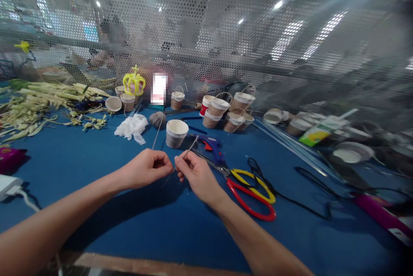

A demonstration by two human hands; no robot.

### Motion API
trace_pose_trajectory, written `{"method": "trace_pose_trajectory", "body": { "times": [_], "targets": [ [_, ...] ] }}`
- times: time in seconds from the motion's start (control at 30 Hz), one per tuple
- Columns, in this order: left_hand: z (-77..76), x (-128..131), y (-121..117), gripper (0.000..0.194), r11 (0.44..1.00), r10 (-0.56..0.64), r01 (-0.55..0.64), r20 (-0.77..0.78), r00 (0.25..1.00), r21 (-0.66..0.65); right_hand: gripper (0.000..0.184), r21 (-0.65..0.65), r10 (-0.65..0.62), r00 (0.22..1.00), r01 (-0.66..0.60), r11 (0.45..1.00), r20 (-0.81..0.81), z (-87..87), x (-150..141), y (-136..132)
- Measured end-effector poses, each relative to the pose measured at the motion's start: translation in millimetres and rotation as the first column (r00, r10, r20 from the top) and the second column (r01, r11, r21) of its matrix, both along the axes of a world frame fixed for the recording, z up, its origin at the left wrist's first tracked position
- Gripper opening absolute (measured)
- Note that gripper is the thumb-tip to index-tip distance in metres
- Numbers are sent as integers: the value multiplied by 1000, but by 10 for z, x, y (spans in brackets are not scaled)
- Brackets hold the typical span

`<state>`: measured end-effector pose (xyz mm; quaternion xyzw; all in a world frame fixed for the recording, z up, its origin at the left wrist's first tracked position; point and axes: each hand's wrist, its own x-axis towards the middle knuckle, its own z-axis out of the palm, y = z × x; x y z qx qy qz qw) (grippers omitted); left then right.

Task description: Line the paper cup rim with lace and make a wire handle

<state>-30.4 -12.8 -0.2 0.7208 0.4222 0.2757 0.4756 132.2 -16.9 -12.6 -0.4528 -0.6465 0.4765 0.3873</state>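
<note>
Above the blue table my left hand point(154, 166) is closed in a pinch on thin grey-brown twine point(158, 131). One strand of it runs up to the twine ball point(158, 119). Close beside it, fingertips almost meeting, my right hand point(196, 175) pinches a short length of twine that sticks up past the fingers. Just beyond both hands stands a small twine-wrapped cup point(177, 134) with a pale rim. To the right of my right hand lie large scissors point(251, 192) with one red and one yellow handle. A blue glue gun point(211, 146) rests behind them.
Several small handled baskets point(220, 106) stand at the back, near a lit phone point(158, 88) and a yellow crown point(134, 81). Crumpled white cloth point(131, 128) lies left of the cup. Dried husks point(41, 99) cover the far left. A juice carton point(319, 131) and black cable point(290, 200) lie right.
</note>
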Motion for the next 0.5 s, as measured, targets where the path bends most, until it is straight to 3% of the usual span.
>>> {"method": "trace_pose_trajectory", "body": {
  "times": [0.23,0.5],
  "targets": [
    [-56,50,-25,17,996,91,-90,-54,994,23,28,89,-42,995,34,995,89,-36,-25,-14],
    [-57,21,4,25,996,19,-14,58,998,-87,24,11,118,993,-117,993,-27,32,2,-18]
  ]
}}
